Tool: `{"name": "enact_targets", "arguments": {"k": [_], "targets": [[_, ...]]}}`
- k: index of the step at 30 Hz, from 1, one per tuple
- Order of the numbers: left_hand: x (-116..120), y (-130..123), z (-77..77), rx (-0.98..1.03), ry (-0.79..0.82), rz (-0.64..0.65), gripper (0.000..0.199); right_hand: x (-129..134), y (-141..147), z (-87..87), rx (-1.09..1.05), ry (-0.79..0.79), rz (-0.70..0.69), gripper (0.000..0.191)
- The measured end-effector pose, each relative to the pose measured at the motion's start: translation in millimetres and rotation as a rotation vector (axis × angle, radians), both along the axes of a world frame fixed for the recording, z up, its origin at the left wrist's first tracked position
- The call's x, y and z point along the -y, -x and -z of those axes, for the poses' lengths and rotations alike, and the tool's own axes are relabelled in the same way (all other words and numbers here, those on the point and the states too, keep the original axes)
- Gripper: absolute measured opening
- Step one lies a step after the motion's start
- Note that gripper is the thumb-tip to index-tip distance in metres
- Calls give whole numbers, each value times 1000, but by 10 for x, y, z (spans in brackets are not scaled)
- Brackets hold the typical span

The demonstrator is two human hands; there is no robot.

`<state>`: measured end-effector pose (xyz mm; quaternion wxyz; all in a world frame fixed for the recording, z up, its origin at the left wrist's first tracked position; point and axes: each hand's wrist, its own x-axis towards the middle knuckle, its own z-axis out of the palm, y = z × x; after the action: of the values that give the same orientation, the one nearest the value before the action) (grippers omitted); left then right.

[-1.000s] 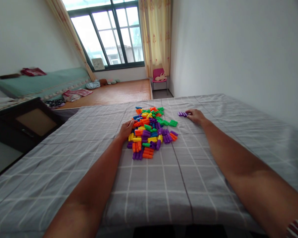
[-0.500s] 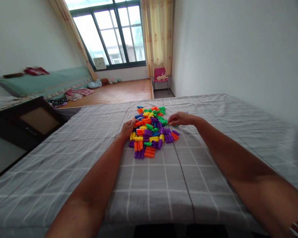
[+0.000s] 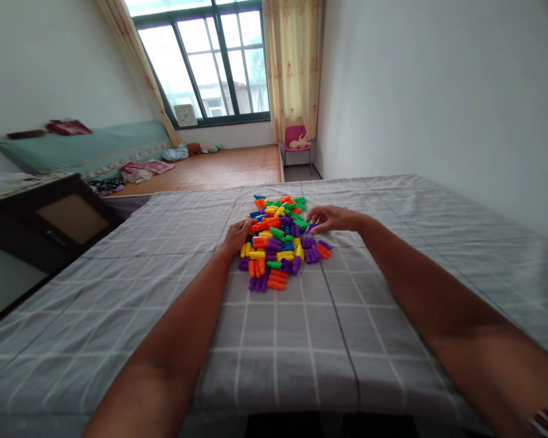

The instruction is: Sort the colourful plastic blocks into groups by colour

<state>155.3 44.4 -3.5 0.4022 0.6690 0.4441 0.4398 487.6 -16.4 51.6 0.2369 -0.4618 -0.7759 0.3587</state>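
Observation:
A pile of orange, purple, yellow, green and blue plastic pieces lies on the grey checked cloth. My left hand rests against the pile's left edge, its fingertips near orange pieces; what they hold, if anything, is hidden. At the right edge my right hand has its fingers curved around a purple piece. Nearer to me, purple pieces and orange pieces lie at the front of the pile.
Beyond the cloth is a bed platform with folded fabric. A dark cabinet stands at the left. Further back are a pink chair holding a plush toy, a white clock and a window.
My right hand was at a green piece by the pile's right edge; now a purple piece shows at its fingers. My left hand has stayed at the left edge.

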Motion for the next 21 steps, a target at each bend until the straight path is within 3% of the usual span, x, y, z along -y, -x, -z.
{"name": "enact_targets", "arguments": {"k": [2, 4, 7, 9, 12, 17, 21], "targets": [[12, -4, -19, -5, -7, 3, 62, -45, -286, 50, -88, 8, 180, 59], [21, -9, -35, -8, -18, 0, 62, -87, -606, 153, -109, -39, 460, 55], [20, -9, -39, -7, -15, -6, 64, -138, -1041, 359, 88, -217, 922, 48], [9, -4, -26, -9, -3, -2, 64, -167, -1240, 468, 290, -262, 1054, 44], [-18, 9, 7, -19, -6, 2, 62, -208, -1378, 526, 435, -149, 998, 41], [-44, 20, 32, -40, -17, -7, 60, -210, -1399, 479, 406, -90, 946, 42], [-36, 18, 16, -45, -29, -9, 59, -146, -1383, 469, 181, -21, 655, 56]]}}
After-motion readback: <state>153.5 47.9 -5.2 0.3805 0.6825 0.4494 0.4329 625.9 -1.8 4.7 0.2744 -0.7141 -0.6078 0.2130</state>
